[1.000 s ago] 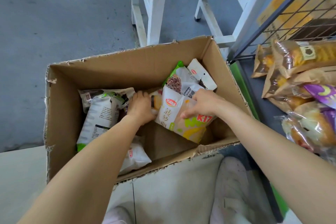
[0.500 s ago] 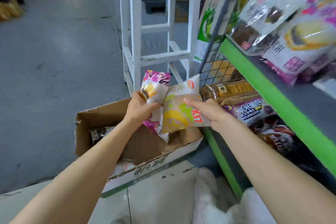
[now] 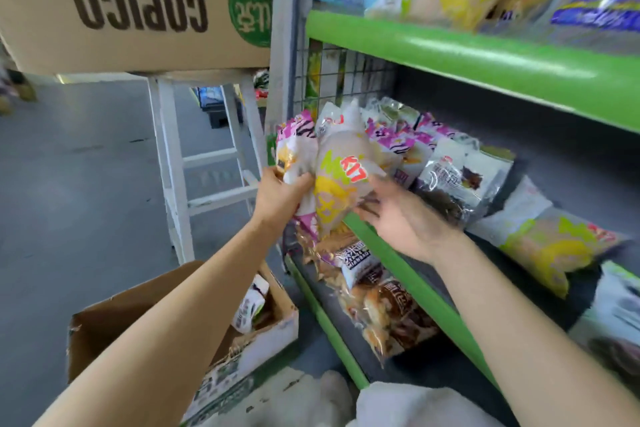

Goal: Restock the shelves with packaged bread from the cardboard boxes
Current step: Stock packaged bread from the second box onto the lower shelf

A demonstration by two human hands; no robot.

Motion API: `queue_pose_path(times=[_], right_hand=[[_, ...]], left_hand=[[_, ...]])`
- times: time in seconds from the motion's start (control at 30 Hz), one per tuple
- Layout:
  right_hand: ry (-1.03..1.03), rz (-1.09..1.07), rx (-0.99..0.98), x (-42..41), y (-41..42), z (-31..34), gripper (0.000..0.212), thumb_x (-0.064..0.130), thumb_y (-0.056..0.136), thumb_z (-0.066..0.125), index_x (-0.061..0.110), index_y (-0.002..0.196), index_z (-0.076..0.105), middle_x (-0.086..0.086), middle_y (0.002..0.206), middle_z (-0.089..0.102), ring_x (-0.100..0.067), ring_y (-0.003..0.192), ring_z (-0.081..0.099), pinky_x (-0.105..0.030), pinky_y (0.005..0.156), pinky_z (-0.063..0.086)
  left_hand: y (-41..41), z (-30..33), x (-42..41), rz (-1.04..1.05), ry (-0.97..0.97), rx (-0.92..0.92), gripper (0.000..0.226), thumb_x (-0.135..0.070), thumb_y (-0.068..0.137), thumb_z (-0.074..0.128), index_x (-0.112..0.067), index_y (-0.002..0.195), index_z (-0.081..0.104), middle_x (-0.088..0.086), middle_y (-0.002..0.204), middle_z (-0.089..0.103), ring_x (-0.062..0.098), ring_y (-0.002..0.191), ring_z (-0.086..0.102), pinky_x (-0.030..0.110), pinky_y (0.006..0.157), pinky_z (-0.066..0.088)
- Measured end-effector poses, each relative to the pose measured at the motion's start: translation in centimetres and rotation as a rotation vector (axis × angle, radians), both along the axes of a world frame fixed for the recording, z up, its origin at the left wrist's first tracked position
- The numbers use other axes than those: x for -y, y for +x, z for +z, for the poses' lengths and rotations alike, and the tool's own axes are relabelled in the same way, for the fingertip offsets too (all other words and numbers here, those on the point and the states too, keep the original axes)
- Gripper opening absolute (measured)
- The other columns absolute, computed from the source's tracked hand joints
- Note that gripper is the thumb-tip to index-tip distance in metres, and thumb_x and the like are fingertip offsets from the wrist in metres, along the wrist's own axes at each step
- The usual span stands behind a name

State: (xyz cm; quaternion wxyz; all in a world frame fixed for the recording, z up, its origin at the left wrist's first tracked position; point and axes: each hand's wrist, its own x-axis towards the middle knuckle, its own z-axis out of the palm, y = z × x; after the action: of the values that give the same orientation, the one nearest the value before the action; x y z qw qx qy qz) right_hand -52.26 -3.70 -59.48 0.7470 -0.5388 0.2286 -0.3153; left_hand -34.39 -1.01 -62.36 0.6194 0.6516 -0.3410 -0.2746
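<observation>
My left hand [image 3: 281, 196] grips a pink-and-white bread pack [image 3: 295, 152] in front of the shelf's left end. My right hand [image 3: 398, 217] holds a yellow-and-white bread pack marked KIT [image 3: 341, 185] by its lower right edge, thumb on top and fingers underneath. The two packs touch each other, just above the green front edge of the middle shelf [image 3: 398, 262]. Below my left arm, the open cardboard box [image 3: 104, 319] stands on the floor with a white pack [image 3: 250, 308] showing inside.
The middle shelf holds purple packs [image 3: 398, 142], dark packs [image 3: 457, 180] and another yellow pack [image 3: 550, 250]. Brown bread packs [image 3: 388, 308] lie on the lower shelf. A COPICO carton [image 3: 138, 7] sits on a white stool [image 3: 175, 166]. A wire side panel [image 3: 329, 80] closes the shelf's left end.
Both hands lifted the two packs out of the floor box and up to the middle shelf's left end. My view rose from the box to the shelves.
</observation>
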Motion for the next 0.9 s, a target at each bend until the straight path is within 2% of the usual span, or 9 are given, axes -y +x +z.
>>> queue_pose_path(times=[0.07,0.13,0.23,0.3,0.4,0.5,0.63,0.77,0.9], right_hand=[[-0.172,-0.079,-0.073,0.1,-0.4,-0.7,0.097,0.037,0.04,0.088,0.03,0.125,0.042,0.017,0.098,0.067,0.003,0.092,0.064,-0.012,0.083,0.047],[-0.258,-0.29,-0.1,0.5,0.1,-1.6,0.096,0.028,0.05,0.088,0.026,0.132,0.038,0.01,0.11,0.065,-0.005,0.105,0.062,-0.021,0.093,0.048],[-0.308,-0.728,-0.059,2.1,0.3,-2.5,0.077,0.024,0.06,0.084,0.023,0.127,0.045,-0.001,0.12,0.062,-0.014,0.111,0.06,-0.036,0.097,0.049],[-0.364,-0.863,-0.056,3.4,-0.3,-2.5,0.062,0.016,0.067,0.078,0.021,0.122,0.05,-0.001,0.119,0.062,-0.014,0.109,0.061,-0.039,0.097,0.05],[-0.378,-0.927,-0.065,5.1,-1.5,-2.7,0.044,0.011,0.071,0.076,0.027,0.105,0.054,0.005,0.105,0.065,-0.014,0.103,0.063,-0.035,0.093,0.052],[-0.406,-0.944,-0.036,6.1,-2.4,-2.9,0.047,0.018,0.071,0.075,0.029,0.11,0.049,0.002,0.114,0.062,-0.014,0.109,0.061,-0.041,0.099,0.048],[-0.416,-0.954,-0.051,7.3,-3.3,-3.4,0.039,0.011,0.081,0.071,0.033,0.103,0.047,0.012,0.108,0.059,-0.012,0.108,0.058,-0.042,0.102,0.045],[-0.431,-0.923,-0.086,7.6,-3.5,-3.8,0.037,0.015,0.08,0.072,0.038,0.095,0.046,0.022,0.103,0.055,-0.007,0.105,0.057,-0.039,0.102,0.046],[-0.439,-0.931,-0.129,7.7,-3.5,-3.9,0.045,0.023,0.078,0.074,0.036,0.108,0.043,0.016,0.109,0.055,-0.009,0.108,0.055,-0.038,0.102,0.045]], left_hand=[[-1.3,0.2,1.0,-0.029,-0.021,-0.061,0.071,-0.044,0.05,0.063,-0.004,0.107,0.053,0.013,0.096,0.065,0.023,0.083,0.063,0.036,0.069,0.051],[-2.7,0.2,2.1,-0.12,-0.028,-0.083,0.062,-0.037,0.06,0.065,-0.006,0.112,0.05,0.012,0.1,0.065,0.02,0.081,0.063,0.031,0.064,0.052],[-4.3,-0.2,3.5,-0.25,-0.002,0.043,0.052,-0.033,0.071,0.07,-0.009,0.109,0.045,0.003,0.092,0.061,0.015,0.079,0.06,0.028,0.068,0.053],[-4.8,-0.8,4.7,-0.258,-0.019,0.183,0.05,-0.029,0.073,0.075,-0.009,0.105,0.043,-0.003,0.084,0.053,0.009,0.072,0.053,0.024,0.065,0.047],[-4.9,-1.5,6.9,-0.183,-0.071,0.22,0.056,-0.018,0.072,0.079,-0.013,0.108,0.036,-0.009,0.08,0.048,0.003,0.07,0.05,0.023,0.066,0.044],[-4.9,-1.9,9.4,-0.163,-0.113,0.219,0.067,-0.014,0.068,0.081,-0.015,0.111,0.029,0.001,0.096,0.055,0.014,0.085,0.058,0.027,0.073,0.048],[-4.2,-2.4,12.3,-0.164,-0.135,0.212,0.074,-0.015,0.066,0.083,-0.015,0.115,0.027,0.002,0.103,0.055,0.01,0.089,0.058,0.025,0.077,0.048],[-3.4,-3.8,13.3,-0.209,-0.02,0.305,0.069,-0.017,0.07,0.081,-0.013,0.114,0.028,-0.001,0.1,0.051,0.011,0.087,0.054,0.023,0.074,0.041],[-3.0,-4.0,14.2,-0.258,0.121,0.414,0.063,-0.019,0.071,0.08,-0.015,0.107,0.028,0.006,0.108,0.048,0.02,0.098,0.05,0.03,0.077,0.041]])
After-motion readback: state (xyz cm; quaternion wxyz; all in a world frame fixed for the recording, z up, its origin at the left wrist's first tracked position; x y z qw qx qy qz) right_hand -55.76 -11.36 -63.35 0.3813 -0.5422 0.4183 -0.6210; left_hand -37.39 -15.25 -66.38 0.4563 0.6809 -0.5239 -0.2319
